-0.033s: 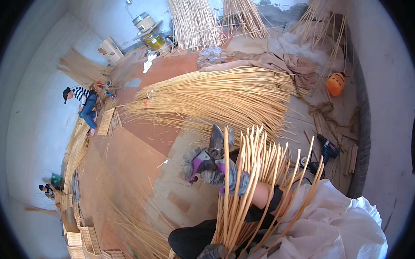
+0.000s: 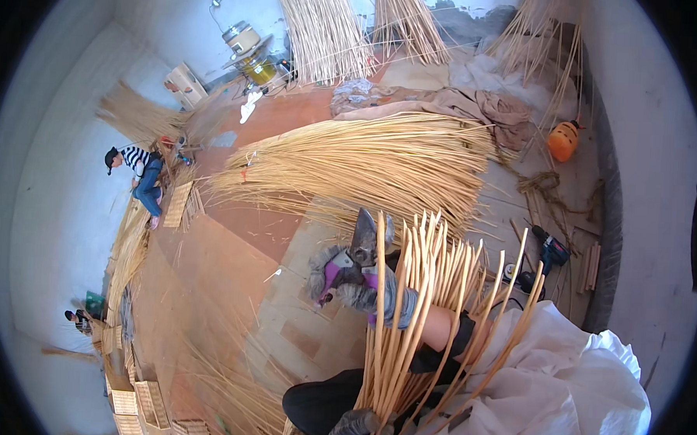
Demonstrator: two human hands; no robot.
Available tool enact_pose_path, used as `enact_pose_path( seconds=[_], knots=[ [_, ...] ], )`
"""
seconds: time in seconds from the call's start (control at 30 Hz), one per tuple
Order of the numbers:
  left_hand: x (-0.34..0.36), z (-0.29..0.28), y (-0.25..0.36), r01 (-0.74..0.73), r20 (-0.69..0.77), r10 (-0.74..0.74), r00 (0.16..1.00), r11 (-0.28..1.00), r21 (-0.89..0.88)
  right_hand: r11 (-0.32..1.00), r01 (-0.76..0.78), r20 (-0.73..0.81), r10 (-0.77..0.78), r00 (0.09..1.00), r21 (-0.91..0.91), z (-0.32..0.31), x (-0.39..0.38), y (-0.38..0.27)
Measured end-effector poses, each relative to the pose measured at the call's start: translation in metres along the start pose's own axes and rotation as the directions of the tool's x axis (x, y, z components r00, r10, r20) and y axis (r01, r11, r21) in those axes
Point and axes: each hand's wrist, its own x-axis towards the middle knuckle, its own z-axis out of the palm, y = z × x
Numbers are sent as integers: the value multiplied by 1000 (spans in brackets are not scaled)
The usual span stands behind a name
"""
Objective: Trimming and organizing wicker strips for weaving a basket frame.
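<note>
In a grey glove, my right hand (image 2: 345,283) is wrapped round a pair of pruning shears (image 2: 365,238) with purple handles and metal blades pointing up. Upright peeled rods (image 2: 423,298), pale yellow with cut upper ends, stand close by it, partly in front of the wrist. Down at the lower edge my left hand (image 2: 359,429), gloved too, closes on the lower part of the front rods; its fingertips are partly hidden. Below the rods, whatever they are fixed in is mostly out of sight. White cloth (image 2: 559,382) covers my lap, beside a dark-clad knee (image 2: 317,403).
A large bundle of rods (image 2: 366,164) lies across the floor ahead. A cordless drill (image 2: 551,250), rope (image 2: 548,183) and an orange container (image 2: 563,140) are at right. Two people work at the left wall; one wears a striped top (image 2: 136,158). Woven baskets (image 2: 152,403) stand lower left.
</note>
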Motion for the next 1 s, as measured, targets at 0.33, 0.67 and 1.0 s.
enact_pose_path(
  seconds=[0.33, 0.67, 1.0],
  knots=[
    [29, 8, 21, -679, -202, 742, 639, 667, 305, 960, -151, -100, 179, 979, 237, 20, -11, -18],
    [57, 28, -25, -629, 640, 557, 530, -248, 737, 930, -299, -56, 317, 947, 212, -5, 13, 4],
    [36, 28, -12, -379, 75, 380, 922, 847, 373, 993, -101, 114, 93, 989, 63, 1, -1, 14]
  ],
)
